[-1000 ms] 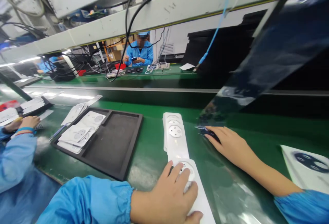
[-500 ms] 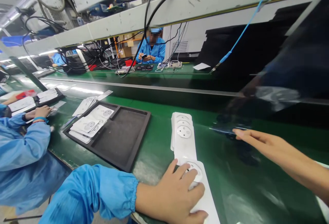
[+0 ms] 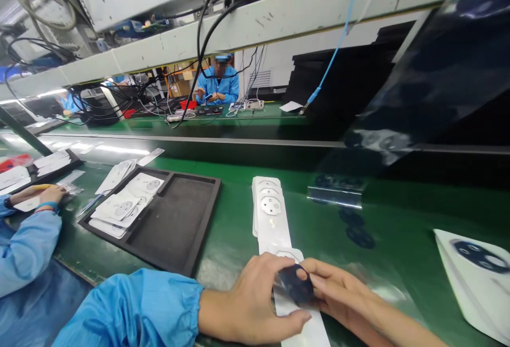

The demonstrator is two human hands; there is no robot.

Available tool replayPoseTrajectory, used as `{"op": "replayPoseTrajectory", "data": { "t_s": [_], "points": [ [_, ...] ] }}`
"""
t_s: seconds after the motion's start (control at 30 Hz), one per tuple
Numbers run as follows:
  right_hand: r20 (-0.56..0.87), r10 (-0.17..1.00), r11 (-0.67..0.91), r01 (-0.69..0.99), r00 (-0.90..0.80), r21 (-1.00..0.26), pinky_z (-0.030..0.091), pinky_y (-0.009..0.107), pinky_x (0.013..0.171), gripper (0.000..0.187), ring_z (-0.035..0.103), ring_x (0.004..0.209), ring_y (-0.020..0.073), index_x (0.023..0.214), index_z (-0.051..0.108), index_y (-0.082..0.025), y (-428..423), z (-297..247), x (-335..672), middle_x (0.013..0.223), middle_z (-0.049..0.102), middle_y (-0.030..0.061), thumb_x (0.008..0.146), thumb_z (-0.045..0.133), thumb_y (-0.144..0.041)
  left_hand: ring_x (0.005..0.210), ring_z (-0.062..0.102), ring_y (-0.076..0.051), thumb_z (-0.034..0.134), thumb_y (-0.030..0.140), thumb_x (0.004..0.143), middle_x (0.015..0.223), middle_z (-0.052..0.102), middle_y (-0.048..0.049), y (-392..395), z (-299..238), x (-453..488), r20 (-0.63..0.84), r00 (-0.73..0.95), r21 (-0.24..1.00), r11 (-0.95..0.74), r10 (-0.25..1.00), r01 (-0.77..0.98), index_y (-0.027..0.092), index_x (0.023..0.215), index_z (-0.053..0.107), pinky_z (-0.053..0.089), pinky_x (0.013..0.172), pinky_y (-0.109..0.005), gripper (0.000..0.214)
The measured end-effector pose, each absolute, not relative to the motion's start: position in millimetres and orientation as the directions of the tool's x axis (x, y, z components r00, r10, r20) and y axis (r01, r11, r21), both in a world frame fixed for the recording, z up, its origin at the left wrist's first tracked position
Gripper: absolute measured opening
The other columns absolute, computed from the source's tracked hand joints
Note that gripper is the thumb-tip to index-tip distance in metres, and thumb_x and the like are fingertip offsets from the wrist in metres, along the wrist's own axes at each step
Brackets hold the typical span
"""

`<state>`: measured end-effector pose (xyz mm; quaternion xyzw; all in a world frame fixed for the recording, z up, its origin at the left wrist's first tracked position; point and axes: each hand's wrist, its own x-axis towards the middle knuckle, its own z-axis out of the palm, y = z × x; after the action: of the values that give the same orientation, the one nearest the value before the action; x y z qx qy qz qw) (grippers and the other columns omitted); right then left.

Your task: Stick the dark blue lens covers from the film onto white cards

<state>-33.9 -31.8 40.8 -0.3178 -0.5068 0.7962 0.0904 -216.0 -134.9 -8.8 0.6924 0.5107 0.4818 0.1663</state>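
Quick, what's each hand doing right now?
Left hand: open, pressing on the white strip.
Right hand: pinching a dark disc over it.

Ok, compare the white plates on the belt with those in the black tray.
The belt plates lie overlapped in one straight row; the tray plates sit in a loose heap in the black tray's left compartment. The left hand rests on the belt plates' near end, where the right hand pinches a dark disc; no hand touches the tray plates. Both are white with round socket recesses.
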Motion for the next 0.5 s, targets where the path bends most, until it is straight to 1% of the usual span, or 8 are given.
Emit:
{"op": "replayPoseTrajectory", "data": {
  "t_s": [0.07, 0.1, 0.17, 0.23, 0.37, 0.47, 0.5],
  "points": [
    [-0.395, 0.469, -0.424, 0.191, -0.790, -0.886, 0.051, 0.034, 0.089, 0.038, 0.061, 0.095, 0.0229, 0.088, 0.069, -0.022, -34, 45, -38, 0.093, 0.066, 0.0042, 0.083, 0.073, -0.059, 0.101, 0.064, -0.022, 0.069, 0.016, 0.078, 0.113, 0.066, -0.0068, -134, -7, -216, 0.546, 0.025, 0.708, -0.476, 0.838, 0.522, 0.022, 0.132, 0.050, 0.054, 0.089, -0.035, 0.057],
    [-0.390, 0.479, -0.412, 0.190, -0.787, -0.891, 0.050, 0.032, 0.084, 0.038, 0.060, 0.089, 0.0208, 0.086, 0.066, -0.022, -34, 45, -40, 0.088, 0.065, 0.0027, 0.084, 0.071, -0.060, 0.099, 0.064, -0.020, 0.067, 0.013, 0.079, 0.110, 0.066, -0.0065, -133, -7, -216, 0.560, 0.024, 0.705, -0.491, 0.828, 0.512, 0.022, 0.129, 0.053, 0.054, 0.087, -0.033, 0.053],
    [-0.384, 0.504, -0.399, 0.186, -0.774, -0.898, 0.047, 0.029, 0.076, 0.039, 0.057, 0.078, 0.0175, 0.085, 0.061, -0.022, -34, 42, -42, 0.077, 0.063, -0.0002, 0.086, 0.068, -0.061, 0.097, 0.064, -0.019, 0.066, 0.011, 0.080, 0.108, 0.067, -0.0065, -132, -6, -216, 0.568, 0.024, 0.707, -0.502, 0.823, 0.497, 0.021, 0.127, 0.055, 0.054, 0.086, -0.031, 0.049],
    [-0.359, 0.531, -0.346, 0.190, -0.767, -0.919, 0.045, 0.028, 0.072, 0.040, 0.056, 0.072, 0.0160, 0.086, 0.059, -0.022, -33, 38, -44, 0.073, 0.061, -0.0017, 0.087, 0.067, -0.061, 0.097, 0.064, -0.018, 0.066, 0.010, 0.081, 0.108, 0.067, -0.0064, -132, -6, -217, 0.560, 0.039, 0.714, -0.506, 0.828, 0.485, 0.020, 0.126, 0.056, 0.054, 0.087, -0.030, 0.048],
    [-0.262, 0.569, -0.089, 0.258, -0.780, -0.962, 0.046, 0.027, 0.073, 0.039, 0.058, 0.073, 0.0166, 0.085, 0.063, -0.021, -28, 36, -45, 0.073, 0.062, -0.0007, 0.088, 0.065, -0.060, 0.098, 0.063, -0.019, 0.061, 0.007, 0.079, 0.107, 0.067, -0.0063, -133, -3, -218, 0.529, 0.049, 0.725, -0.482, 0.847, 0.492, 0.019, 0.123, 0.059, 0.053, 0.089, -0.031, 0.046],
    [-0.224, 0.577, 0.065, 0.318, -0.786, -0.946, 0.051, 0.027, 0.069, 0.039, 0.062, 0.073, 0.0189, 0.083, 0.065, -0.022, -25, 29, -39, 0.075, 0.066, 0.0016, 0.089, 0.061, -0.061, 0.096, 0.065, -0.019, 0.059, 0.012, 0.081, 0.104, 0.068, -0.0076, -132, -2, -217, 0.544, 0.072, 0.699, -0.499, 0.836, 0.512, 0.017, 0.122, 0.060, 0.055, 0.089, -0.031, 0.041],
    [-0.208, 0.596, 0.107, 0.334, -0.775, -0.936, 0.053, 0.027, 0.067, 0.040, 0.064, 0.072, 0.0197, 0.083, 0.066, -0.023, -23, 24, -35, 0.075, 0.067, 0.0025, 0.088, 0.061, -0.062, 0.096, 0.066, -0.018, 0.056, 0.012, 0.082, 0.104, 0.069, -0.0082, -131, -2, -216, 0.557, 0.092, 0.680, -0.517, 0.825, 0.520, 0.015, 0.124, 0.059, 0.055, 0.090, -0.030, 0.042]
  ]
}}
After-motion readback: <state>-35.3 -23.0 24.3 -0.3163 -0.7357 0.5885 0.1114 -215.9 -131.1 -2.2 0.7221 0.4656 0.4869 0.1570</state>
